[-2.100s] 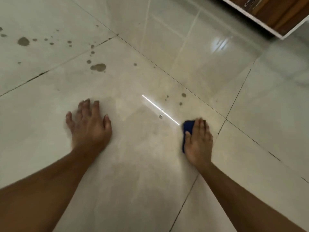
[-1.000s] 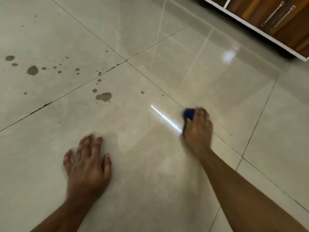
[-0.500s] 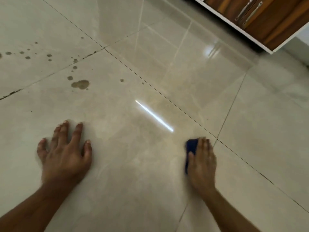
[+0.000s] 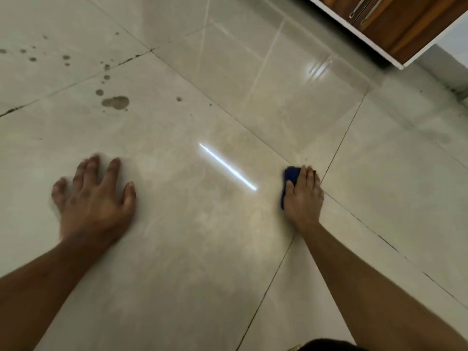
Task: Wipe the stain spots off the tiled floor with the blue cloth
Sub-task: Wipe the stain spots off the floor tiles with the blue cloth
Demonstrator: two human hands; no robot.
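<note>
— What's nearest?
— A dark shape (image 4: 326, 345) cut off at the bottom edge; I can't tell what it is. Both forearms run in from there.
— The hands?
— The left hand (image 4: 95, 198) lies flat on the tiled floor (image 4: 197, 249), fingers (image 4: 112, 168) spread and released, a little blurred. The right hand (image 4: 302, 198) presses the blue cloth (image 4: 291, 174) down just beside a grout line; straight fingers cover most of it (only its left and front edges show).
— Farther out?
— A bright streak of reflected light (image 4: 228, 167) between the hands, then stain spots (image 4: 115, 102) at upper left, well apart from the cloth. A wooden cabinet (image 4: 405, 24) is cropped at the top right corner. No writing is readable anywhere.
</note>
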